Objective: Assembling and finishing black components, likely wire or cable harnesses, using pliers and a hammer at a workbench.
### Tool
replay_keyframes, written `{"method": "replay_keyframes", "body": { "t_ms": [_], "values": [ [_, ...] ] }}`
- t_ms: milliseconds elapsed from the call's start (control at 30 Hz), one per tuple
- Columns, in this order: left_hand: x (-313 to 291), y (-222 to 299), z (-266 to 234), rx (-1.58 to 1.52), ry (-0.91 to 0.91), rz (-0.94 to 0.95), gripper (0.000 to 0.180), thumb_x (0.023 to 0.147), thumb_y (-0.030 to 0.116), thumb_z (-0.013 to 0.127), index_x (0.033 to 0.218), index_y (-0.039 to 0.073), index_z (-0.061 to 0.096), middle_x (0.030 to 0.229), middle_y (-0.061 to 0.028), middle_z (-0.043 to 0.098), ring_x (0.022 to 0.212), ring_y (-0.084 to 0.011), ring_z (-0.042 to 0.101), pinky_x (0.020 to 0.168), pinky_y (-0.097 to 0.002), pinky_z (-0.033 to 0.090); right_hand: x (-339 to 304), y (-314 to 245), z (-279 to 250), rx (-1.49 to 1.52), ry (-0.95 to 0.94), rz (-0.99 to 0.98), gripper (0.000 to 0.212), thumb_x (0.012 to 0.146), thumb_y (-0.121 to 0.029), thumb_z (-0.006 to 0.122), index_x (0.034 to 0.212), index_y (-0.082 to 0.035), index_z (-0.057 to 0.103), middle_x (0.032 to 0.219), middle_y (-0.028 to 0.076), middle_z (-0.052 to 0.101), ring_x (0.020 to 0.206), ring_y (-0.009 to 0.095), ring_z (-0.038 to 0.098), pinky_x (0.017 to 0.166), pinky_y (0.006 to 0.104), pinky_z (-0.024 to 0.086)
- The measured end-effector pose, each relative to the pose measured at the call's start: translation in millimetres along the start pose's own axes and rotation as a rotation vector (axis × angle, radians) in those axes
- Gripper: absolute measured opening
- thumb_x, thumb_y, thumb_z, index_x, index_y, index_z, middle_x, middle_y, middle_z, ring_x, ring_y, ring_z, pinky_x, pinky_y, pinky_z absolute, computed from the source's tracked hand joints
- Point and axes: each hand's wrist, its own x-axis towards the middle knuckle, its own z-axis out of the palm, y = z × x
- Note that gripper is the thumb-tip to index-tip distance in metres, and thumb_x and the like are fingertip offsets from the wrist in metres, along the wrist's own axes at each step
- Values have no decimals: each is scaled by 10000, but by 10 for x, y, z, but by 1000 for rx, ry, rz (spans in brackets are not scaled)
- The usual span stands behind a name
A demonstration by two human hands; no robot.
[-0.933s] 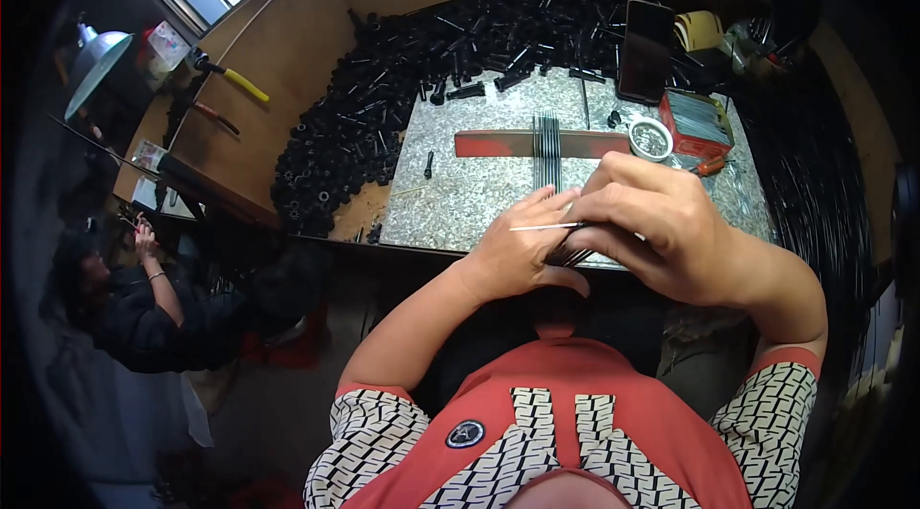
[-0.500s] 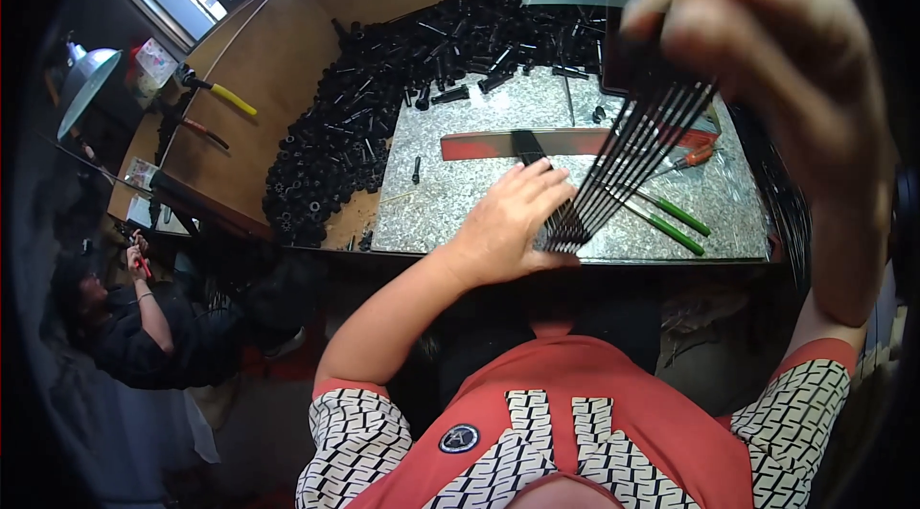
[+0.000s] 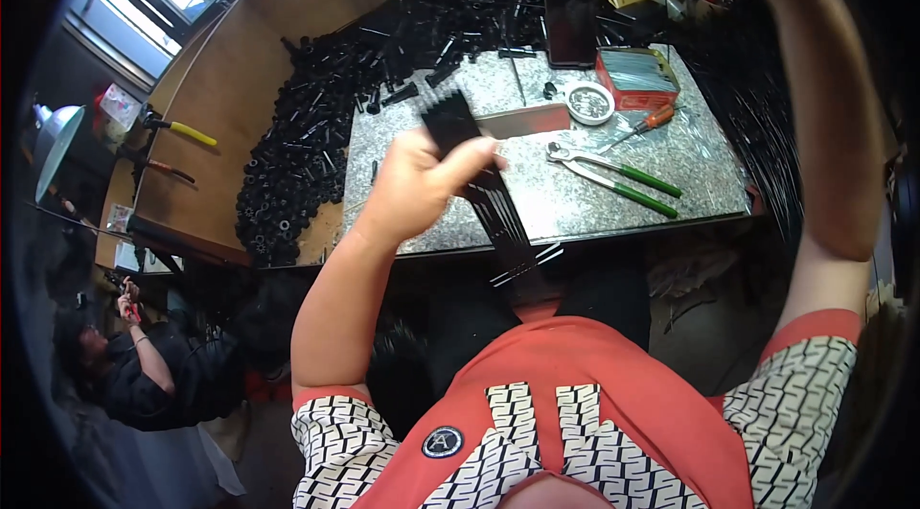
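Pinching bundle of black rods (image 3: 498, 212) in left hand (image 3: 412, 188), clamped under the thumb (image 3: 468, 162), over the 8 o'clock side of speckled board (image 3: 709, 169), with long axis tilted 11-to-5 o'clock, blurred tips toward 11 and lower end toward 5, past the board's near edge. Can't tell state of right hand, out of frame beyond 2 o'clock with just blurred forearm (image 3: 829, 97) in view. Outward from left hand, see red-grey bar (image 3: 527, 120) and white dish (image 3: 587, 104) at 2, green-handled pliers (image 3: 623, 194) at 3, heap of black parts (image 3: 307, 116) from 9 to 1.
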Motion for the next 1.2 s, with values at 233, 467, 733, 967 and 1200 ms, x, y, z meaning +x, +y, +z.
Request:
{"method": "replay_keyframes", "body": {
  "t_ms": [233,467,733,967,1200],
  "values": [
    [-188,-1008,-64,-587,530,-155,223,930,203,561,990,-10,581,910,-158,669,701,-201,668,503,-290,555,-2049,-250,1097,1094,-786,743,140,945,-167,532,1025,-52,526,833,26,574,676,72,589,597,233,503],
    [-315,-1096,301,-847,796,-158,219,953,225,526,994,18,586,978,-147,651,742,-198,653,583,-317,567,-2698,-395,1948,1708,-281,1141,269,1003,-264,407,1146,-37,390,957,96,533,601,141,573,505,253,484],
    [-474,-815,757,-946,460,-204,400,971,341,477,1124,-24,537,1061,-166,619,875,-229,650,699,-351,585,-2286,-28,1710,1430,99,1251,470,986,-450,375,1108,-28,542,585,46,509,437,114,473,389,225,408],
    [-820,-610,811,-539,-228,-350,303,947,130,520,1207,-25,509,1073,-151,649,945,-166,641,801,-265,518,-1432,278,973,1053,-292,781,385,981,-340,421,973,1,601,639,53,552,363,80,453,325,188,374],
    [-824,-328,682,-148,-188,-117,185,893,37,575,1051,-56,598,874,-112,695,759,-110,655,691,-226,531,-1438,38,1128,772,-890,578,112,892,-123,601,829,-30,600,684,5,543,492,66,504,428,213,397]
  ]
}}
